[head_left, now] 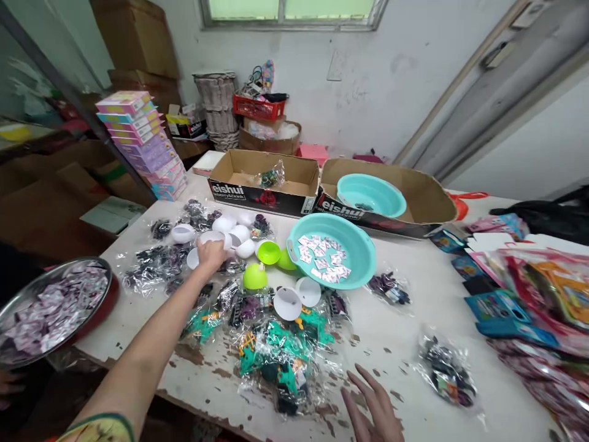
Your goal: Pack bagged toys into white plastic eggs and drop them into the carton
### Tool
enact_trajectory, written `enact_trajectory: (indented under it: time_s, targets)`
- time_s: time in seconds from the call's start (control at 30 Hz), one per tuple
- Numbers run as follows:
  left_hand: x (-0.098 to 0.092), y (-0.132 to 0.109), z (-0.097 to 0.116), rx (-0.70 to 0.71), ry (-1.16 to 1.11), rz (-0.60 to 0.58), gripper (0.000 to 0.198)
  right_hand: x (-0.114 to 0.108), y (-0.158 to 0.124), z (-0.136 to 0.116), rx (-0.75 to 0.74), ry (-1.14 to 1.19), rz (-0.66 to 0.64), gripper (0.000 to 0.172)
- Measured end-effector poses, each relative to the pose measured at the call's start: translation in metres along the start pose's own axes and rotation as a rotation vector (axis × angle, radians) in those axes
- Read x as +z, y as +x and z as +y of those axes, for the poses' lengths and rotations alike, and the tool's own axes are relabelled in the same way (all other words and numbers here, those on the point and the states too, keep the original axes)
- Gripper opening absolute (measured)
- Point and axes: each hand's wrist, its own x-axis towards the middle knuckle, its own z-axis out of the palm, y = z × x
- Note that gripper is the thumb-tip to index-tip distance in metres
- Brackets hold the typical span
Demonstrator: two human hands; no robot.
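White half-shell (212, 237): in our left hand, over the left part of the surface (381, 362), at the near side of a cluster of white shells (224, 223).
Left hand (210, 254): our arm reaches well forward, and the grip is clenched on that half-shell; the fingertips are partly hidden from us.
Right hand (375, 411): near the front edge, fingers spread and the grip released, with nothing in it; we cannot tell whether it touches the wood below.
Green shells (255, 277): bright lime pieces just right of our left forearm, one of them with its hollow side up.
White cups (288, 304): two together, nearer to us than the green ones, their hollow sides showing.
Teal figure bags (280, 341): clear packets heaped in front of the cups, teal and orange parts inside.
Dark figure bags (159, 264): black and purple parts in clear plastic, spread around and left of the shells.
Turquoise basin (362, 253): right of the shells, with small printed sachets (322, 250) on its bottom.
Metal bowl (109, 279): at our far left, full of pinkish packets (59, 304).
Cardboard trays (267, 199): two side by side behind, the right one holding a smaller basin (391, 197).
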Motion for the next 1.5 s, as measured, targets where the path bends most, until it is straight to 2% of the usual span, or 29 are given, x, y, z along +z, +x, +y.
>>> enact_trajectory:
  time_s: [0.07, 0.1, 0.17, 0.2, 0.23, 0.3, 0.37, 0.43, 0.53, 0.6, 0.67, 0.77, 0.83, 0.9, 0.93, 0.97, 1.0, 1.07, 1.1, 1.13, 1.2, 1.27, 1.37, 1.5]
  targets:
    - [-0.008, -0.042, 0.006, 0.120, -0.032, 0.033, 0.029, 0.015, 0.017, -0.049, 0.118, 0.160, -0.015, 0.038]
    - [-0.007, -0.067, 0.015, 0.234, -0.084, 0.059, 0.026, 0.025, 0.026, -0.071, 0.166, 0.290, -0.018, 0.045]
    - [0.003, -0.122, 0.043, 0.580, -0.235, 0.068, 0.020, 0.044, 0.043, -0.106, 0.277, 0.587, -0.119, 0.075]
    - [0.010, -0.148, 0.060, 0.757, -0.310, 0.053, 0.018, 0.052, 0.049, -0.116, 0.316, 0.688, -0.160, 0.085]
    - [0.017, -0.170, 0.076, 0.865, -0.368, 0.041, 0.019, 0.057, 0.052, -0.122, 0.366, 0.748, -0.207, 0.087]
    - [0.026, -0.200, 0.103, 0.992, -0.465, -0.033, 0.016, 0.057, 0.050, -0.119, 0.480, 0.813, -0.240, 0.076]
    - [0.026, -0.211, 0.119, 1.051, -0.532, -0.160, 0.018, 0.043, 0.037, -0.101, 0.621, 0.862, -0.175, 0.066]
    - [0.023, -0.209, 0.130, 1.059, -0.548, -0.237, 0.020, 0.018, 0.020, -0.072, 0.753, 0.929, 0.009, 0.067]
    - [0.030, -0.206, 0.159, 1.127, -0.471, -0.173, 0.017, -0.024, -0.003, -0.019, 0.868, 1.034, 0.409, 0.064]
    - [0.048, -0.210, 0.196, 1.282, -0.372, -0.092, 0.013, -0.045, -0.012, 0.019, 0.915, 1.069, 0.665, 0.060]
    - [0.074, -0.217, 0.242, 1.434, -0.261, -0.038, 0.009, -0.055, -0.013, 0.055, 0.992, 1.052, 0.847, 0.058]
    - [0.111, -0.219, 0.304, 1.538, -0.113, -0.033, 0.011, -0.053, -0.001, 0.094, 1.069, 1.029, 0.925, 0.054]
    - [0.122, -0.208, 0.324, 1.557, -0.120, 0.004, 0.016, -0.045, 0.011, 0.108, 1.062, 1.010, 0.892, 0.052]
    - [0.114, -0.185, 0.317, 1.514, -0.247, 0.083, 0.024, -0.038, 0.021, 0.113, 1.029, 0.951, 0.818, 0.055]
    - [0.105, -0.169, 0.303, 1.426, -0.322, 0.129, 0.025, -0.037, 0.023, 0.115, 1.012, 0.911, 0.778, 0.060]
    - [0.092, -0.150, 0.284, 1.279, -0.377, 0.174, 0.024, -0.036, 0.024, 0.116, 1.002, 0.854, 0.742, 0.066]
    - [0.079, -0.129, 0.261, 1.083, -0.395, 0.209, 0.024, -0.037, 0.023, 0.118, 1.003, 0.772, 0.716, 0.072]
    - [0.055, -0.083, 0.211, 0.513, -0.318, 0.270, 0.029, -0.040, 0.018, 0.121, 1.046, 0.504, 0.687, 0.081]
    - [0.048, -0.061, 0.187, 0.288, -0.244, 0.243, 0.034, -0.042, 0.015, 0.122, 1.054, 0.325, 0.681, 0.083]
    - [0.044, -0.042, 0.166, 0.157, -0.163, 0.159, 0.040, -0.044, 0.013, 0.121, 1.029, 0.139, 0.675, 0.084]
    - [0.048, -0.016, 0.136, 0.082, -0.066, 0.000, 0.045, -0.046, 0.013, 0.113, 0.862, -0.161, 0.658, 0.083]
    - [0.058, -0.007, 0.117, 0.120, -0.045, -0.090, 0.036, -0.042, 0.023, 0.095, 0.591, -0.291, 0.622, 0.077]
    - [0.066, -0.020, 0.099, 0.148, -0.050, -0.108, 0.030, -0.021, 0.050, 0.058, 0.257, -0.301, 0.504, 0.068]
    - [0.053, -0.040, 0.088, 0.156, -0.068, -0.068, 0.025, 0.012, 0.084, 0.026, 0.047, -0.289, 0.367, 0.066]
